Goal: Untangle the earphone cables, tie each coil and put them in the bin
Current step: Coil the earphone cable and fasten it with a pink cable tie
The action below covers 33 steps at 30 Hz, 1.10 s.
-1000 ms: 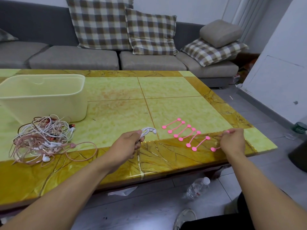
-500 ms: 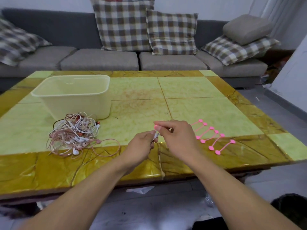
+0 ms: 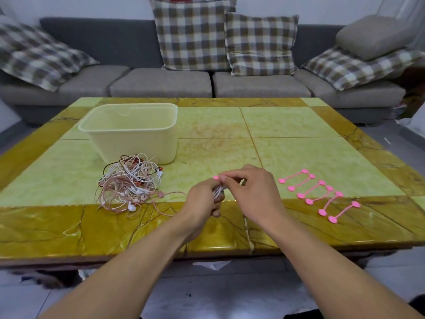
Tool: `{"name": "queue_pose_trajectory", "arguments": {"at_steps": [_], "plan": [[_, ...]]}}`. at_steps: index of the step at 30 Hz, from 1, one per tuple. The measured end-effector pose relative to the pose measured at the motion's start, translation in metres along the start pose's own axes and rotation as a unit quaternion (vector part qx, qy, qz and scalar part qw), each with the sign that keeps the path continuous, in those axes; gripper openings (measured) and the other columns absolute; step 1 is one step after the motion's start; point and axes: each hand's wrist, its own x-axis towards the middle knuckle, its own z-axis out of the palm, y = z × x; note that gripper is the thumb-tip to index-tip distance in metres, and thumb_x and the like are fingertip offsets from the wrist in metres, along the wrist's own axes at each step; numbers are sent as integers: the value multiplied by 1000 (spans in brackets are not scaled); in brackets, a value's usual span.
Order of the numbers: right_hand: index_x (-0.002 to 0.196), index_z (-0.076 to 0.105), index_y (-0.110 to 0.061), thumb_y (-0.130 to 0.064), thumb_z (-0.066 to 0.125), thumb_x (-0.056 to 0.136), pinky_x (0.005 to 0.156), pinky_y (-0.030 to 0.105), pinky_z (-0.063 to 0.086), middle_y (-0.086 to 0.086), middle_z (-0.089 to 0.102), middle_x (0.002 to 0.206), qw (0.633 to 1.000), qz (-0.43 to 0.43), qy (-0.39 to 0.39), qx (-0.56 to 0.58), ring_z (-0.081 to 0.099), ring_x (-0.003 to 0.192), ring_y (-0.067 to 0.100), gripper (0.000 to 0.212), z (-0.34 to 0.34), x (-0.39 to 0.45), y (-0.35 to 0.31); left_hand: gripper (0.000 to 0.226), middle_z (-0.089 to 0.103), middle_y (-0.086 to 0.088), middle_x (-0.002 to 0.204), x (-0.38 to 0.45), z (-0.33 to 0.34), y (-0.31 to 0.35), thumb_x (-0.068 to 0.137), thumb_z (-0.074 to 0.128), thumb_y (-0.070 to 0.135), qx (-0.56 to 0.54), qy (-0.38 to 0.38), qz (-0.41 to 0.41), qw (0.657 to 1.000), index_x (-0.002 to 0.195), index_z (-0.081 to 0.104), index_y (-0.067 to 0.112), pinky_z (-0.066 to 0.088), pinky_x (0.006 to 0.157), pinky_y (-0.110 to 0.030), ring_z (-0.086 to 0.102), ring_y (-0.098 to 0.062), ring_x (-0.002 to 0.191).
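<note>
A thin white coil (image 3: 218, 191) is sitting bunched in the left hand (image 3: 202, 201), gripped above the glossy marble desk (image 3: 299, 155). The right hand (image 3: 250, 187) is pinching a rubbery pink tie (image 3: 216, 177) against it. A smooth cream bin (image 3: 133, 132) is standing behind the wiry tangle (image 3: 131, 183).

There was only one view, from a camera worn on the person's head. It looked forward and down over the table (image 3: 299, 139), from the near edge toward the far side, where a sofa (image 3: 161, 81) filled the top. The wide lens bent the table edges. Both forearms entered from the bottom, and the left hand (image 3: 202, 199) and right hand (image 3: 253, 189) were close, near the centre.
</note>
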Motion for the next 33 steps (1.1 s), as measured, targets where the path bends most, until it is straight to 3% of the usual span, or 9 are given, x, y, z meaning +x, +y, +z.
{"name": "queue_pose_trajectory", "arguments": {"at_steps": [5,9,12,14,19,22,26,29,33], "plan": [[119,75,-36,-27,63,100,63,12,38,-14,51,80,998,-22,-52,-20,49,64,-2,24,6,-6,-7,45,30,3,55,1,-5,2,106,42,40,-91,9,-15,996,72,56,14,24,47,-27,23,-11,48],[110,78,-37,-24,68,97,58,13,37,-11,65,78,996,18,-35,75,54,61,0,21,8,-8,-12,40,32,4,55,-3,-3,5,106,46,36,-138,14,-2,990,81,60,9,25,46,-25,26,-9,47],[91,83,-31,-25,82,85,58,13,42,-12,75,74,963,108,-12,248,58,55,-1,9,3,-8,-12,45,31,6,56,-3,-4,7,107,44,38,-151,2,9,988,99,75,7,23,47,-24,25,-8,48],[89,78,-18,-27,88,77,54,20,42,-8,71,68,932,180,-11,314,58,55,7,18,2,-7,-12,48,31,6,57,-4,-5,9,106,44,43,-140,-9,22,990,102,78,10,23,47,-24,25,-8,50],[113,74,-18,-16,84,80,54,25,31,0,59,82,875,242,-171,383,43,58,8,35,-6,-3,-7,50,35,3,55,-8,-10,16,102,49,48,-96,-38,12,995,85,77,10,24,49,-24,27,-9,49],[113,77,-16,-9,81,82,54,25,27,-3,61,82,893,195,-179,363,42,62,8,31,-12,-4,-5,46,36,3,58,-9,-17,18,101,51,48,-52,-77,2,996,93,80,14,26,51,-25,31,-10,51],[112,78,-34,-14,80,85,59,23,31,-4,64,87,926,138,-162,311,50,73,6,34,-13,-8,-8,45,44,3,61,-9,-23,18,101,51,49,-22,-97,6,995,90,82,19,34,52,-24,40,-10,54],[105,80,-27,-13,82,83,60,14,38,0,69,84,945,107,-121,285,55,67,0,26,-13,-7,-7,38,50,4,65,-11,-24,17,102,49,46,-5,-91,24,996,98,81,25,36,51,-22,45,-9,55],[96,82,-27,-19,83,82,63,21,37,-5,62,75,962,75,-104,242,46,63,7,15,-9,-8,-4,28,51,1,66,-12,-22,14,105,48,39,13,-56,47,997,102,69,21,35,52,-23,47,-9,54]]}}
